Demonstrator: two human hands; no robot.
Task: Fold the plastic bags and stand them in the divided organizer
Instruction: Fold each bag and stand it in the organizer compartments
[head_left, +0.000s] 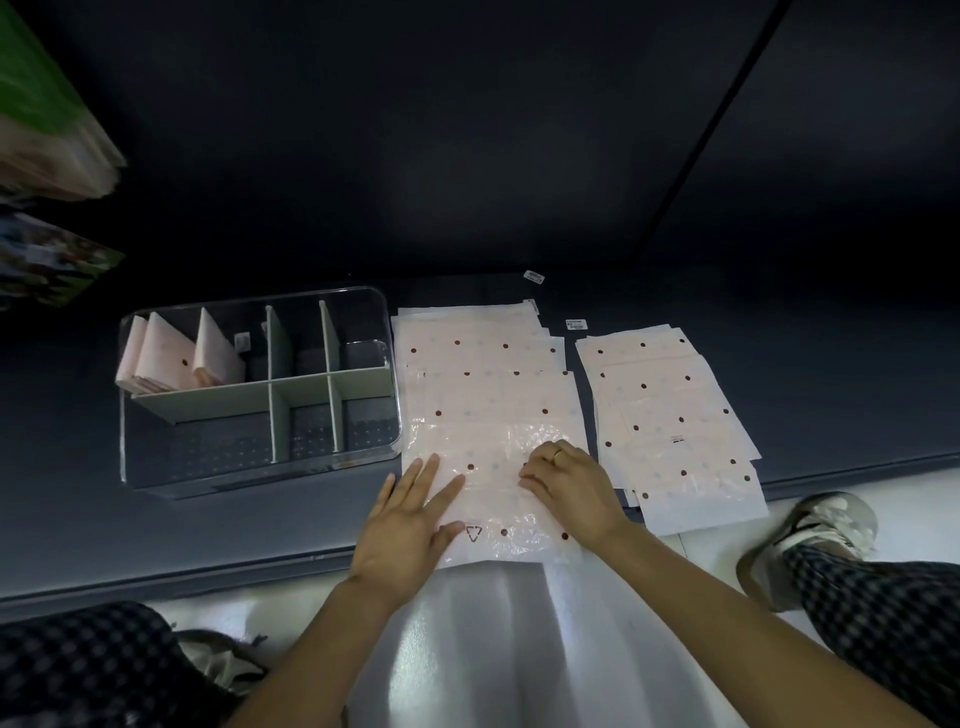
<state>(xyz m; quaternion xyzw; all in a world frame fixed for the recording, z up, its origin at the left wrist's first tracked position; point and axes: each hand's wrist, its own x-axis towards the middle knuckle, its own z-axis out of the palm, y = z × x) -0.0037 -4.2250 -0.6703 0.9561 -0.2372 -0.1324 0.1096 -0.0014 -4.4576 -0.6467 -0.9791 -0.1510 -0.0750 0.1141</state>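
Observation:
A pale pink plastic bag with dark dots (493, 488) lies flat on top of a stack of like bags (478, 353) on the dark shelf. My left hand (410, 525) rests flat on the bag's left edge, fingers spread. My right hand (569, 486), with a ring, presses its right side with bent fingers. To the left stands the clear divided organizer (260, 462) with grey-green partitions. Three folded bags (171, 358) stand in its back-left compartment; the other compartments hold nothing.
A second stack of dotted bags (675, 415) lies to the right, overhanging the shelf's front edge. A white sheet (498, 649) hangs down over the shelf edge towards me. My checked-trousered knees and a shoe (821, 535) are on the pale floor. Packaged goods (47, 156) sit at far left.

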